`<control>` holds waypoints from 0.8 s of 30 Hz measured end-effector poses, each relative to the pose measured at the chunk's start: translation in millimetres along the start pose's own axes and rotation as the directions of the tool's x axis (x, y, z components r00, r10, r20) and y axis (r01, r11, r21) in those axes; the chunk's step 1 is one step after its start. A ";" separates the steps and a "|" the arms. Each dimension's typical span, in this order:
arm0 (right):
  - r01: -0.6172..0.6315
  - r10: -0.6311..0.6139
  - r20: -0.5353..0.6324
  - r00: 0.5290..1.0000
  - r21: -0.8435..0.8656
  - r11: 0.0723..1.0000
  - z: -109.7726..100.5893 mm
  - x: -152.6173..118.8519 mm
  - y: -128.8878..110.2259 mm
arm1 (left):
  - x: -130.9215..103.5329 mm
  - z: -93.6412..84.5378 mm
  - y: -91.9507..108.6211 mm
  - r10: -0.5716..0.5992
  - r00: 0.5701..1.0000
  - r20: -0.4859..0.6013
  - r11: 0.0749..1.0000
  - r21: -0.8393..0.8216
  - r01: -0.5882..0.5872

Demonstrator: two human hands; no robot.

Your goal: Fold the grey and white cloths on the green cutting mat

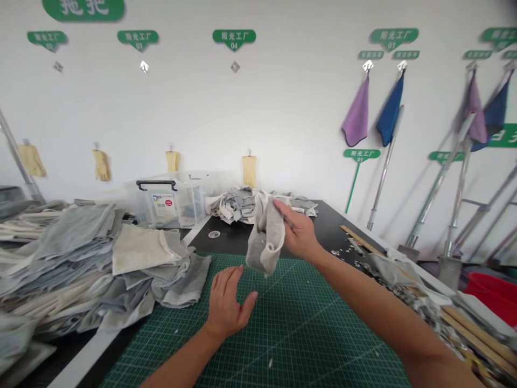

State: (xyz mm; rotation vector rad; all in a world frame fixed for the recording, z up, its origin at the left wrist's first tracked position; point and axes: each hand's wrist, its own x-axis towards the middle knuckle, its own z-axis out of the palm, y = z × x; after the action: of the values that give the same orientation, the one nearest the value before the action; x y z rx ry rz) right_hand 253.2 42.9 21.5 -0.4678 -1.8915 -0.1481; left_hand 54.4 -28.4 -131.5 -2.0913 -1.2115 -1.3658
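A grey and off-white piece of cloth [264, 237] hangs from my right hand [299, 231], pinched at its upper right edge and partly curled. It dangles above the far part of a green cutting mat [299, 318]. My left hand [230, 302] is just below and left of the cloth, over the mat, with thumb and fingers apart and nothing in it. Beyond the held cloth lies a heap of grey and white fabric pieces [238, 205] on the black tabletop. Left of the mat, stacked grey and beige cloths [76, 237] overlap its edge.
A clear plastic box [165, 199] with a black handle stands at the back left. Wooden strips [476, 334] and fabric scraps [420, 302] line the right edge. A red bucket [495, 293] is at the far right. Cloths [357, 113] and gloves [249, 170] hang on the wall.
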 end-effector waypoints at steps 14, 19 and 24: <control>0.188 -0.201 -0.013 0.979 -0.296 0.936 -44.5 3.9 -37.1 | 74.6 -59.2 59.2 -0.372 0.928 -0.041 0.908 -0.223 0.354; 0.055 -0.119 -0.139 0.983 -0.399 0.915 -73.0 27.8 -23.5 | 120.4 -88.3 67.4 -0.272 0.961 -0.041 0.961 0.037 0.274; -0.159 0.121 -0.157 0.980 -0.257 0.953 -99.2 46.9 -23.0 | 154.2 -107.8 75.9 -0.341 0.923 0.177 0.937 0.148 0.317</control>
State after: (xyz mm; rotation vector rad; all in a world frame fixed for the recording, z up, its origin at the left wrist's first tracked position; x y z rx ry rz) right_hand 317.0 1.5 103.8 -0.7555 -1.7005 -0.3381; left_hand 80.8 -74.1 64.4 -2.0467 -1.7505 -1.1980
